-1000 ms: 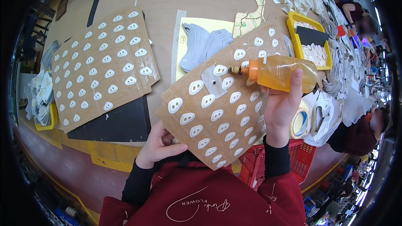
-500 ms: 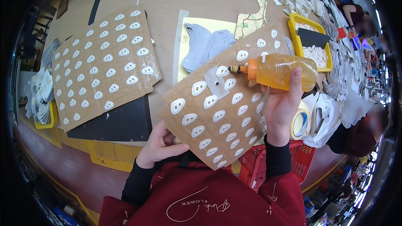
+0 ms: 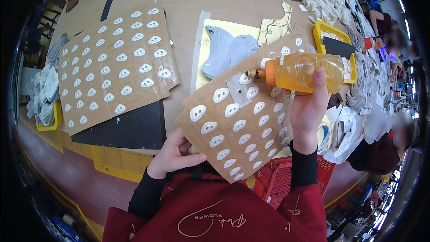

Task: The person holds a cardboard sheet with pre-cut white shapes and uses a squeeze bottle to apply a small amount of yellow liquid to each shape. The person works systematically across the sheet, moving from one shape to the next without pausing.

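In my right hand is a clear squeeze bottle of amber liquid with an orange cap. Its dark, wrapped nozzle points left, at a white piece near the top of a brown cardboard sheet. Rows of small white rounded pieces, each with two holes, cover that sheet. My left hand grips the sheet's lower left edge, thumb on top and the other fingers partly hidden beneath. The sheet is tilted in front of me. A translucent patch with a dark spot lies among the pieces under the nozzle.
A second cardboard sheet with similar white pieces lies left, over a black board. Grey cut pieces rest on yellow paper beyond. Right stand a yellow tray, a tape roll and a red basket. People sit farther right.
The whole view has shifted slightly, so the table things appear farther right. The bottle has tipped a little closer to level, its nozzle still at the same white piece. Both hands keep their holds.
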### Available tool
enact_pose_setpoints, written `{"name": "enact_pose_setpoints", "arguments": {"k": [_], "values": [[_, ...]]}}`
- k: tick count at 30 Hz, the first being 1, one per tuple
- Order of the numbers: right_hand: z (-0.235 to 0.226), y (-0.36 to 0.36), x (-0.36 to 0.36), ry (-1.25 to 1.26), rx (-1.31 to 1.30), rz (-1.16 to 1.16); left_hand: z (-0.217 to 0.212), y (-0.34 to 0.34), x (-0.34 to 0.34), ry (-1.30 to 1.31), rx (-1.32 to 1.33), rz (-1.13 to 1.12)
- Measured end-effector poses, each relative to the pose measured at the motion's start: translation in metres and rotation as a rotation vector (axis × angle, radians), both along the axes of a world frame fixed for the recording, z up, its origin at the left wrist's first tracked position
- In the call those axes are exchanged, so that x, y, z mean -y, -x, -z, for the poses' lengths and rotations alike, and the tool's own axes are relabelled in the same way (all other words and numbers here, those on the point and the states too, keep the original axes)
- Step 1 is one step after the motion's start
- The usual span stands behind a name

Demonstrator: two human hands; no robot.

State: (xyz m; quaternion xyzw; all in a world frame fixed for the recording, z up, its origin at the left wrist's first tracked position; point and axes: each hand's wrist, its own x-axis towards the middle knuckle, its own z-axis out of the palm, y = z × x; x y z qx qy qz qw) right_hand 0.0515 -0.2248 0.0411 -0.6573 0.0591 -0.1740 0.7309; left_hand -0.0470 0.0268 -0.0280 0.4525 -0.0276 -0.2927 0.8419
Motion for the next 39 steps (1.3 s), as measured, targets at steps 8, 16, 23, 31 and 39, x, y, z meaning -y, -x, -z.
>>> {"name": "enact_pose_setpoints", "arguments": {"k": [8, 16, 23, 31, 39], "values": [[-0.015, -0.003, 0.003, 0.093, 0.004, -0.09, -0.003, -0.001, 0.001, 0.007, -0.014, -0.015], [-0.027, -0.002, -0.007, 0.15, 0.016, -0.13, 0.0, -0.001, 0.001, 0.006, -0.01, -0.011], [-0.031, 0.0, -0.011, 0.246, 0.066, -0.205, -0.001, -0.001, 0.001, -0.001, -0.019, -0.01], [-0.024, 0.005, 0.002, 0.287, 0.064, -0.207, -0.002, -0.003, 0.002, 0.016, -0.008, -0.017], [-0.028, 0.02, 0.049, -0.631, -0.013, 0.103, 0.007, -0.001, 0.002, -0.003, -0.023, -0.069]]}}
